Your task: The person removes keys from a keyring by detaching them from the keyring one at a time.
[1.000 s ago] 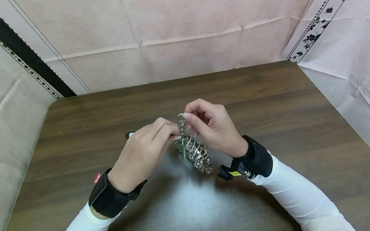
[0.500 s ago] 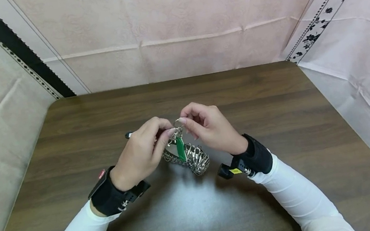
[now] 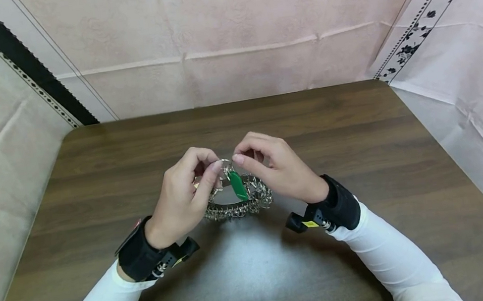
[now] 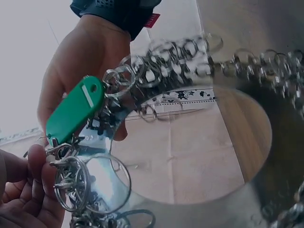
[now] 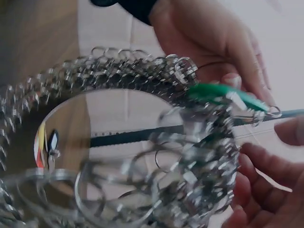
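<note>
A metal hoop strung with many small split rings (image 3: 233,211) stands tilted between my hands, low over the table. A green key tag (image 3: 237,186) hangs in front of its opening from a small key ring (image 3: 225,161). My left hand (image 3: 180,194) holds the hoop's top edge, thumb and fingers pinching beside that key ring. From the other side, my right hand (image 3: 273,166) pinches the key ring between thumb and index finger. The tag (image 4: 73,111) shows close up in the left wrist view. Blurred split rings (image 5: 190,180) cover part of my right fingers (image 5: 266,171) in the right wrist view.
A dark wooden table (image 3: 258,280) lies under both hands. Pale cloth walls (image 3: 217,36) rise behind it and at both sides. Through the hoop's hole a small black object (image 5: 53,140) shows on the wood.
The hoop has turned from nearly edge-on to show its opening, and the green tag has swung into full view. My left hand has rotated; my right hand has shifted slightly left.
</note>
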A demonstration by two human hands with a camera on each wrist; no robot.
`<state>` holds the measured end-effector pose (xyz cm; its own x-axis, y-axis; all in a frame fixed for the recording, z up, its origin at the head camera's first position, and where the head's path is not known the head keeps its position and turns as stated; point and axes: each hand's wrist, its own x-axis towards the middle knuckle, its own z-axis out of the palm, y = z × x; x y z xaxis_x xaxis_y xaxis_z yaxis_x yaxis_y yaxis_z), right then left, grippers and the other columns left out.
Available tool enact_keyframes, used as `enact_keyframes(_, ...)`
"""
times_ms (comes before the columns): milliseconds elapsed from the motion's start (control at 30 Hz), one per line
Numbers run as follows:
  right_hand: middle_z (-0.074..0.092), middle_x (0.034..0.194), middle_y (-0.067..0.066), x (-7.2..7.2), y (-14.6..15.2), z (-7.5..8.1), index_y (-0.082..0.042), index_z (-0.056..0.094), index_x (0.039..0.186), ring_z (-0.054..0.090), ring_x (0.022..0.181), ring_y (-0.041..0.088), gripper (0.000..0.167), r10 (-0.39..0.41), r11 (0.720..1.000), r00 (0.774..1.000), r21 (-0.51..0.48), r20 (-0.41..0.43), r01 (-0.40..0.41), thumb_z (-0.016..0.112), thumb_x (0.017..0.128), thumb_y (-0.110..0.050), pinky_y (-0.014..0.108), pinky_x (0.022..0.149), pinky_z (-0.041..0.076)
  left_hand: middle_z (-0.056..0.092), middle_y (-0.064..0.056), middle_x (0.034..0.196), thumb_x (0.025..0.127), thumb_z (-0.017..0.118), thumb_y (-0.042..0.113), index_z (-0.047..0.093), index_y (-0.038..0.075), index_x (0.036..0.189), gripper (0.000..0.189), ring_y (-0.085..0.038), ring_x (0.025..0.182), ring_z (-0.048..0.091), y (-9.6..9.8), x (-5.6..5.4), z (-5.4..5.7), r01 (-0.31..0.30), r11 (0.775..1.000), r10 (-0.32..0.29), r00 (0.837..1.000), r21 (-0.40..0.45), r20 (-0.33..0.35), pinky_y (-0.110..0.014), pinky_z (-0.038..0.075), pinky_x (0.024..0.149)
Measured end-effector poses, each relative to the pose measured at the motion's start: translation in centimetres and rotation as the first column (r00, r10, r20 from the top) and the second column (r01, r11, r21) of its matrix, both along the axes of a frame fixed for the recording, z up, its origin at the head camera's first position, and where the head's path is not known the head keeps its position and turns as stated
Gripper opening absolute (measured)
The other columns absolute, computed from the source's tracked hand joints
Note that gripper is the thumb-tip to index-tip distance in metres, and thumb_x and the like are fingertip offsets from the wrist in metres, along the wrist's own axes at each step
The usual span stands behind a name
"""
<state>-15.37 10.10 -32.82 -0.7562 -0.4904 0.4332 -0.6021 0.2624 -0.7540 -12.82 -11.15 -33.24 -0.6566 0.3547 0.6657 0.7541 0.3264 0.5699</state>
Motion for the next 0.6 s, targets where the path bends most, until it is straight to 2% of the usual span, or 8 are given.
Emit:
enact_keyframes(167,0.061,0.092,0.004,-0.09,0.17,-0.03,-0.003,0.068,0.103,0.052,0.084,0.016,0.008,0.106,0.994,0.994,-0.019,0.037,-0.106,0.061,0.099,-0.002,0.029,0.073,0.045,0.059,-0.006,0.079,0.094,0.063,-0.010,0.054,-0.004,0.102,0.013,-0.007,0.068,0.056,0.06,-0.01,-0.03,0.001,1.000,-0.002,1.000,0.027,0.013,-0.017,0.045,0.058)
enact_keyframes(267,0.062,0.094,0.006,-0.01,-0.01,-0.13,-0.002,0.067,0.104,0.053,0.088,0.017,0.009,0.144,0.989,0.987,-0.042,0.070,-0.141,0.064,0.096,0.001,0.029,0.078,0.046,0.061,-0.008,0.080,0.094,0.062,-0.012,0.054,-0.005,0.102,0.013,-0.009,0.068,0.058,0.12,-0.01,-0.07,0.002,0.999,-0.003,1.000,0.042,0.015,-0.017,0.048,0.058)
enact_keyframes(433,0.061,0.094,0.007,0.24,-0.66,-0.43,-0.003,0.065,0.103,0.054,0.089,0.018,0.013,0.104,0.993,0.992,-0.056,0.072,-0.100,0.072,0.092,-0.001,0.031,0.077,0.048,0.062,-0.008,0.081,0.093,0.062,-0.012,0.055,-0.004,0.102,0.013,-0.009,0.069,0.059,0.24,0.00,-0.16,-0.002,0.999,0.001,1.000,0.047,0.019,-0.017,0.048,0.059)
enact_keyframes(600,0.063,0.091,0.008,0.34,-0.68,-0.32,-0.001,0.063,0.099,0.055,0.086,0.017,0.006,0.041,0.996,0.999,-0.080,0.019,-0.039,0.067,0.095,0.000,0.028,0.079,0.048,0.062,-0.008,0.080,0.093,0.063,-0.011,0.055,-0.004,0.102,0.014,-0.009,0.069,0.061,0.36,-0.10,-0.25,0.004,0.999,-0.005,1.000,0.043,0.020,-0.017,0.048,0.059)
